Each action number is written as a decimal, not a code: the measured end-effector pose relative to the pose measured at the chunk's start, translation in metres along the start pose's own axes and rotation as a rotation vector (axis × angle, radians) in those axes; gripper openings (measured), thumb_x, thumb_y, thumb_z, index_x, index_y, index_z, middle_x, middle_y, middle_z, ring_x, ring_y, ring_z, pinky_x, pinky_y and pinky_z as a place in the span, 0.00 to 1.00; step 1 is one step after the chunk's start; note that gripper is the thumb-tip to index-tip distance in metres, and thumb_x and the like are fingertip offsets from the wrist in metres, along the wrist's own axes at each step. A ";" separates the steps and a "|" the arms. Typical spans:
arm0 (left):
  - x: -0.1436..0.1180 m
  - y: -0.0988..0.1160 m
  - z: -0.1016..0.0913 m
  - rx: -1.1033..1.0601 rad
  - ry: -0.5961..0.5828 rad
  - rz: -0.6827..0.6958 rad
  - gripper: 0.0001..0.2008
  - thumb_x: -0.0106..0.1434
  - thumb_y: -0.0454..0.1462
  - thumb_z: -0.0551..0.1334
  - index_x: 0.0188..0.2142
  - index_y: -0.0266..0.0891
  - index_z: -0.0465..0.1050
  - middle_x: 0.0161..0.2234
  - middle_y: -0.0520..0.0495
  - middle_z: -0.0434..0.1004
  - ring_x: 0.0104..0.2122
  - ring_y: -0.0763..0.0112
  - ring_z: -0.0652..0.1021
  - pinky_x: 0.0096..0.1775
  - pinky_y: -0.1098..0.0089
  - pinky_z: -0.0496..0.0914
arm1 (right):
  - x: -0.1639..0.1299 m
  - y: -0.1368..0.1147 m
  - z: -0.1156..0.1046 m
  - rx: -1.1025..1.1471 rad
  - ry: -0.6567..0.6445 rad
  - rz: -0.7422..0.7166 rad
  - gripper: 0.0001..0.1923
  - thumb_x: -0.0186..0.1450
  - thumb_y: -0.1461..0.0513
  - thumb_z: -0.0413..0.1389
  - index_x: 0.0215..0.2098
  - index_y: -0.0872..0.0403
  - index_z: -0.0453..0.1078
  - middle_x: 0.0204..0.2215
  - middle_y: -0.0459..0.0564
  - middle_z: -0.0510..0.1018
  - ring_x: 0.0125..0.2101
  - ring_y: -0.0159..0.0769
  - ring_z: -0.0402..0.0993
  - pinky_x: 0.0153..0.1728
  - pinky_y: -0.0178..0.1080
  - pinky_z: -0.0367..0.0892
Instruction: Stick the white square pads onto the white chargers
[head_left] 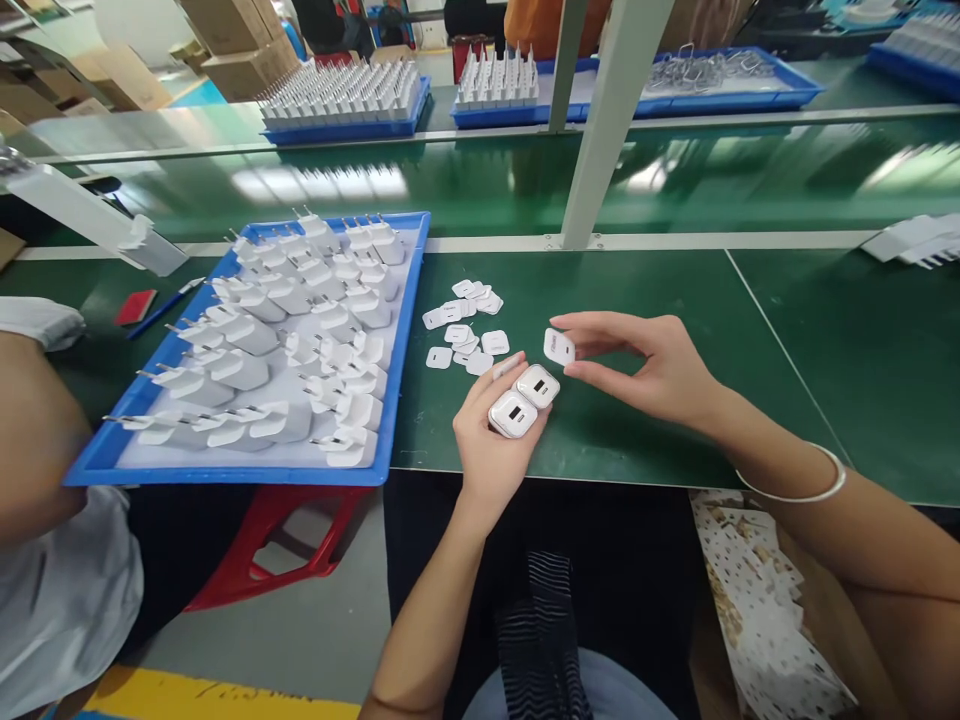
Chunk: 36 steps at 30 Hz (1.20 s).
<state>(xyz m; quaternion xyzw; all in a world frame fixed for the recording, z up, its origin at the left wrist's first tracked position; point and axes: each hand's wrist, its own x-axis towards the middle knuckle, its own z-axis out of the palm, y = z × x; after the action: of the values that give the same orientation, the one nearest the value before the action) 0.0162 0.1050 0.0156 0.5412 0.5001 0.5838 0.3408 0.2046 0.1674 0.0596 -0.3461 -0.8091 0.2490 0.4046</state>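
Green bench (675, 330): white cover (559, 346) pinched between right-hand fingers (592, 345).

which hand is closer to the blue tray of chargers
Left. The left hand, holding two white chargers, sits just right of the blue tray. The right hand, pinching a small white cover, is farther right.

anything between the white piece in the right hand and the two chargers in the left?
Nothing visible. The right hand pinches a small white plate just above and right of the two chargers gripped in the left hand; only open air over the green table separates them.
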 end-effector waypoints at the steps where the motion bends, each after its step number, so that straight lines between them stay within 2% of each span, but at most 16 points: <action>1: -0.001 -0.001 0.001 0.036 0.034 0.050 0.21 0.56 0.33 0.73 0.50 0.42 0.80 0.54 0.42 0.80 0.55 0.57 0.79 0.60 0.56 0.73 | -0.002 -0.004 0.002 0.020 0.002 0.001 0.20 0.65 0.59 0.64 0.55 0.42 0.76 0.46 0.44 0.85 0.39 0.42 0.86 0.44 0.46 0.84; 7: -0.008 -0.008 0.004 0.161 0.113 0.273 0.21 0.59 0.30 0.70 0.53 0.40 0.78 0.56 0.40 0.79 0.55 0.59 0.80 0.58 0.57 0.76 | -0.017 -0.026 0.015 -0.009 0.051 0.026 0.16 0.64 0.62 0.64 0.51 0.44 0.78 0.43 0.45 0.87 0.35 0.40 0.86 0.37 0.40 0.86; 12: -0.009 -0.011 0.004 0.277 0.145 0.408 0.21 0.61 0.29 0.68 0.54 0.38 0.77 0.55 0.39 0.79 0.53 0.59 0.81 0.54 0.57 0.79 | -0.023 -0.033 0.021 -0.064 0.074 0.083 0.12 0.64 0.63 0.64 0.47 0.50 0.79 0.38 0.45 0.87 0.34 0.38 0.86 0.38 0.37 0.85; 21: -0.008 -0.010 0.004 0.322 0.140 0.433 0.23 0.59 0.28 0.70 0.55 0.37 0.76 0.55 0.39 0.80 0.52 0.59 0.82 0.54 0.59 0.79 | -0.022 -0.034 0.019 -0.115 0.071 0.069 0.12 0.62 0.64 0.67 0.44 0.55 0.79 0.37 0.47 0.88 0.31 0.35 0.86 0.34 0.33 0.82; 26: -0.008 -0.010 0.004 0.338 0.132 0.445 0.23 0.58 0.29 0.71 0.54 0.37 0.77 0.54 0.40 0.80 0.52 0.60 0.82 0.53 0.59 0.79 | -0.023 -0.031 0.020 -0.159 0.085 0.064 0.12 0.61 0.63 0.68 0.43 0.57 0.80 0.37 0.49 0.88 0.29 0.36 0.85 0.32 0.33 0.81; 36: -0.007 -0.009 0.004 0.361 0.128 0.441 0.22 0.59 0.30 0.71 0.54 0.38 0.77 0.54 0.40 0.80 0.52 0.59 0.82 0.54 0.59 0.79 | -0.024 -0.029 0.021 -0.221 0.030 0.069 0.11 0.62 0.61 0.67 0.42 0.58 0.80 0.36 0.50 0.88 0.29 0.38 0.85 0.30 0.36 0.77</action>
<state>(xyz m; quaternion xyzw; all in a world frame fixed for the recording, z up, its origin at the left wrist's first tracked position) 0.0205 0.1016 0.0041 0.6510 0.4865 0.5782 0.0715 0.1875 0.1280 0.0559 -0.4202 -0.8129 0.1669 0.3673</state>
